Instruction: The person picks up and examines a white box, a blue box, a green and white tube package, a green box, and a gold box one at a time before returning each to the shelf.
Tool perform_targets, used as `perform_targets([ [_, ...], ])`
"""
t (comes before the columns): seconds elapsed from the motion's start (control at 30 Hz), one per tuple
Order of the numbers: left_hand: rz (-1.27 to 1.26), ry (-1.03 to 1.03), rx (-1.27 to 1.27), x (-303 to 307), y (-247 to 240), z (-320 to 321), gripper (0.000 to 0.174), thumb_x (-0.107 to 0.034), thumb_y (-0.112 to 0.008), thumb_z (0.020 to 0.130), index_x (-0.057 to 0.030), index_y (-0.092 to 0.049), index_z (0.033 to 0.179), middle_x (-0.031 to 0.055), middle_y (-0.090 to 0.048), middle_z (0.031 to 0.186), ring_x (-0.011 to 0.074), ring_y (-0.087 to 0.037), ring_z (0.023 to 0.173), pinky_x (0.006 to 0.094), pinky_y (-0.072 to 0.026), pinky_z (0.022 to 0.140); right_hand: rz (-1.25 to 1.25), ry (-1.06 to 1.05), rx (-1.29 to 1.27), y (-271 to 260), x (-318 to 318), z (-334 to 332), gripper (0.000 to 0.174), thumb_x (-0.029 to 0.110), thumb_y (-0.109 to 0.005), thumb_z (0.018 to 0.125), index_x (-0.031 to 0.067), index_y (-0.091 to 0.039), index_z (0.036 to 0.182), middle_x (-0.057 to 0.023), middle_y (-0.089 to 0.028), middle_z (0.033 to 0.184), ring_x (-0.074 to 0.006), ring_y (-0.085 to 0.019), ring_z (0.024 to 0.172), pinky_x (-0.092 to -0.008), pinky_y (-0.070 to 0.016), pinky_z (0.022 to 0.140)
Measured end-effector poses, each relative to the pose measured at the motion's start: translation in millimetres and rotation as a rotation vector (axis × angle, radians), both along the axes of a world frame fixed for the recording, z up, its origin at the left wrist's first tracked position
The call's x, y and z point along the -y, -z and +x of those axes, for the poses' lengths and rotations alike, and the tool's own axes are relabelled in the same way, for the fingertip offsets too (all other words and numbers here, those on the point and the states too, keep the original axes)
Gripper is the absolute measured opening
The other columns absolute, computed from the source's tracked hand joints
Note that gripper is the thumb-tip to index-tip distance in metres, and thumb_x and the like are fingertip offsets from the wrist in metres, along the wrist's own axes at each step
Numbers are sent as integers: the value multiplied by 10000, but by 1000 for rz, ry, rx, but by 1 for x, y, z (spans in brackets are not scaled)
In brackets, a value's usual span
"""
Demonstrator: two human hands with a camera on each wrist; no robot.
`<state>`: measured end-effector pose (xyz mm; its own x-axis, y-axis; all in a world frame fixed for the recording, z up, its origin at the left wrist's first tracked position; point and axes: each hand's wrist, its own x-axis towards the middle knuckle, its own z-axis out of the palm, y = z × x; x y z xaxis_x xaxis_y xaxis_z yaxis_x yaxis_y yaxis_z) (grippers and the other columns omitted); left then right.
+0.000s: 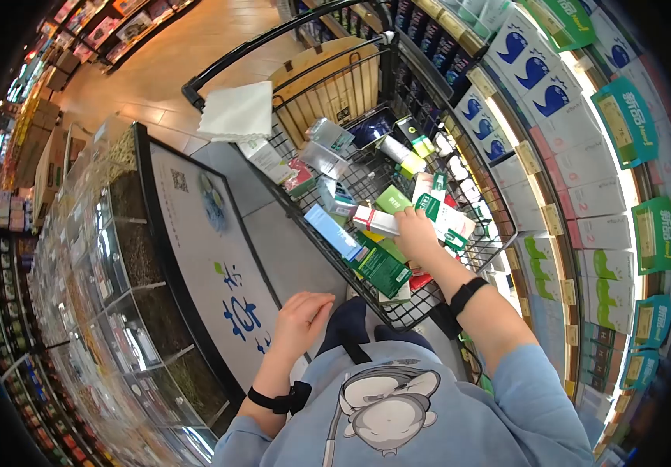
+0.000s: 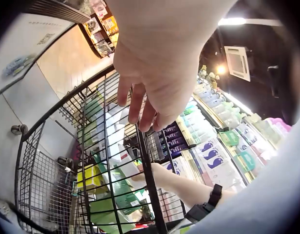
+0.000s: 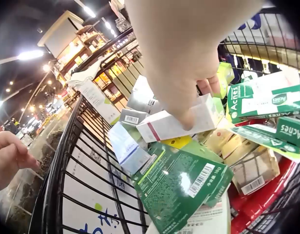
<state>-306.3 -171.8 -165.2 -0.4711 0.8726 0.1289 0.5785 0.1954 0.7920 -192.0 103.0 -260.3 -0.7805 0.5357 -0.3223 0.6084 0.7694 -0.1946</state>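
In the head view my right hand (image 1: 418, 234) reaches into a black wire shopping cart (image 1: 422, 310). Its thumb and fingers pinch one end of a slim white box (image 3: 159, 127) with a red stripe, which lies over other packages. Close to that box are a light blue box (image 1: 332, 231), a dark green packet (image 3: 178, 181) and green-and-white Acnes boxes (image 3: 265, 101). My left hand (image 1: 304, 317) hangs outside the cart's near side, fingers loosely extended and nothing in them. The left wrist view shows this hand (image 2: 152, 73) in front of the cart's wires.
A white cloth (image 1: 235, 110) hangs over the cart's left rim, and a round-topped wooden board (image 1: 327, 74) stands at its far end. Shelves with white packs (image 1: 538, 74) run along the right. On the left is a display of clear bins (image 1: 129, 327) with a white sign panel (image 1: 195, 226).
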Motion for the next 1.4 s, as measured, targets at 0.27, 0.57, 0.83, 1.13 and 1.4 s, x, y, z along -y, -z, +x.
perform_targets([
  [0.27,-82,142,887,-99,-28,21,372,-29,-591,924,-1,-522,1289,119,-628,1185,167,-598,1057,320,-505,909,-1253,728,-784,-126,23,73,464,281,-727,876,-17,-525,1170,-103,-635,1072,-172,-622,962,-327,-502,841],
  [0.57,-58,603,1146,-163,-78,119,712,37,-661,851,-15,-281,1451,151,-501,1302,210,-568,1141,358,-531,919,-904,793,-1079,-204,63,188,445,282,-741,868,19,-498,1132,-63,-625,1002,-139,-588,904,-318,-486,809],
  [0.83,-431,1076,2216,-156,-82,201,643,-290,-535,938,38,-309,1444,282,-485,1316,288,-631,978,367,-606,767,-888,736,-1450,-255,106,303,775,348,-697,881,29,-299,1464,-126,-564,1288,-218,-519,1219,-410,-370,1050],
  [1.13,-553,1135,1393,-123,-148,373,676,-178,-599,894,25,-290,1460,201,-455,1410,298,-535,1230,414,-448,1025,-728,624,-1607,-281,173,477,708,200,-728,878,41,-337,1446,-76,-521,1347,-167,-495,1245,-363,-399,1047],
  [1.4,-69,1291,1092,-91,-193,509,575,40,-687,823,10,-412,1327,121,-565,1252,202,-555,1187,355,-444,1000,-180,809,-1363,-319,249,594,687,216,-725,867,48,-330,1404,-85,-484,1288,-187,-533,1097,-374,-431,968],
])
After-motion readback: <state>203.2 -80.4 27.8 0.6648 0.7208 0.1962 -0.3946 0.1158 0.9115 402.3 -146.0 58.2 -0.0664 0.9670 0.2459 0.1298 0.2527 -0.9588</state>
